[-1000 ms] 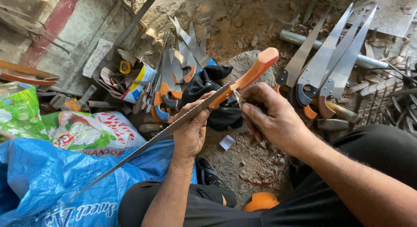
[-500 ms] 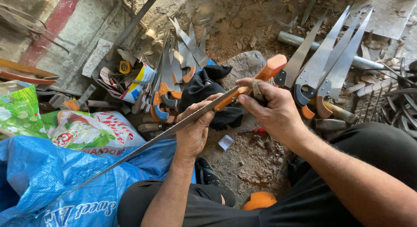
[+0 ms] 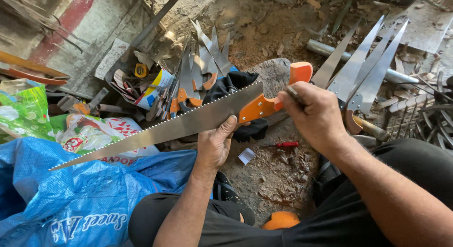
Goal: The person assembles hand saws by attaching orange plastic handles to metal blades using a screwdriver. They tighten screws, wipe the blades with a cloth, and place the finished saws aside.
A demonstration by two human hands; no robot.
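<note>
A hand saw [image 3: 179,126] lies slantwise across the middle of the frame, its long steel blade running from the lower left up to an orange handle [image 3: 269,103] just right of centre, teeth along the upper edge. The left hand [image 3: 214,145] holds the blade from below near the handle end, fingers curled up around the steel with the fingertips showing on its face. The right hand [image 3: 316,114] sits at the handle, fingers pinched narrow on a small dark metal piece [image 3: 291,92], too small to tell whether it is a tool or a fastener, pressed close against the orange grip.

By the look of it, the work in hand is on the joint where blade meets handle, with one hand steadying and the other working at the grip. The next move seems to call for a firm hold on the blade, clear of the teeth, and a steady pinch at the handle.

In the upper right of the frame lie several bare blades [image 3: 368,72], fanned out. More handled saws [image 3: 198,72] stand bunched in the upper middle. A blue sack [image 3: 71,200] fills the lower left, and a small red screwdriver [image 3: 283,144] lies on the dirt below the handle.
</note>
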